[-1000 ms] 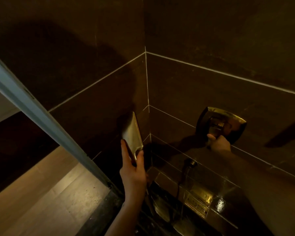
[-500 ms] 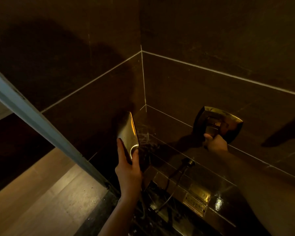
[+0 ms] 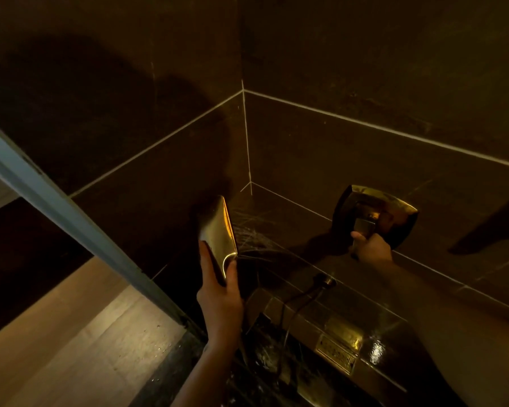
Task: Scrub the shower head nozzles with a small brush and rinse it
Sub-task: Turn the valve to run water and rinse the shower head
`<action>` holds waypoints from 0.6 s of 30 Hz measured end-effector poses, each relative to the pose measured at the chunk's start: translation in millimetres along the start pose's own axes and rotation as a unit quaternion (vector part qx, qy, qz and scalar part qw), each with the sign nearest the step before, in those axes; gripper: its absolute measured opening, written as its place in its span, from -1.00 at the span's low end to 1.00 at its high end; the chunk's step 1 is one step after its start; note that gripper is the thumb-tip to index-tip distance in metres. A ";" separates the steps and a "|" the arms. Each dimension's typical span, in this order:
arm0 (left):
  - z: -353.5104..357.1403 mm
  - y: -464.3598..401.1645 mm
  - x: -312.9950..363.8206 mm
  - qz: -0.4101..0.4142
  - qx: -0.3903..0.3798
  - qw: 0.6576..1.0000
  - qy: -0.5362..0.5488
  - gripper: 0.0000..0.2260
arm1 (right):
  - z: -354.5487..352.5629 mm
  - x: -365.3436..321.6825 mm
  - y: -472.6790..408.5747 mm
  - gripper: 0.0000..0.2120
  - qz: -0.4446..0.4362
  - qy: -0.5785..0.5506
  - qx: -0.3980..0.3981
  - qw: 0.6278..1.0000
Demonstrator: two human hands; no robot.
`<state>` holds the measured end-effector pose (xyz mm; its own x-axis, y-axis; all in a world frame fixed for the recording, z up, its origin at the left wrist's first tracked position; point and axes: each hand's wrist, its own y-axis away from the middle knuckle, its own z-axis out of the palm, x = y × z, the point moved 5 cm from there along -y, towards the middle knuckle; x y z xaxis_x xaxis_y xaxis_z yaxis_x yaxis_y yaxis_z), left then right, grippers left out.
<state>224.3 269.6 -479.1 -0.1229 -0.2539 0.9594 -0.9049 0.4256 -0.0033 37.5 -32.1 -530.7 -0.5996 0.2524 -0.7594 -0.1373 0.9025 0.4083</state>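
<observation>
Dim dark-tiled shower corner, left hand (image 3: pixel 219 298) with fingers clasped round a flat gold metal hand shower head (image 3: pixel 218 230) held upright near the corner, thin water jets (image 3: pixel 252 239) spraying rightward onto the tiled wall (image 3: pixel 321 160), right hand (image 3: pixel 370 247) gripping the gold lever of the wall valve plate (image 3: pixel 375 214), dark hose (image 3: pixel 300 301) below.

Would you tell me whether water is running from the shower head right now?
On: thin streams spray from the shower head in the left hand toward the tiled wall.

Dim corner of dark tiled walls (image 3: pixel 335 148) — pale wood floor (image 3: pixel 56 342) beyond.
</observation>
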 end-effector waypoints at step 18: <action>3.2 -0.2 14.9 -0.009 0.016 1.000 0.007 -0.28 | 0.8 7.3 -6.7 -0.58 -0.034 0.021 -0.002 0.999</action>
<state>221.4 263.0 -465.7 -0.1003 -0.2483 0.9635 -0.9199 0.3922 0.0052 34.7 -36.0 -539.4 -0.6218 0.1746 -0.7635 -0.1821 0.9159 0.3577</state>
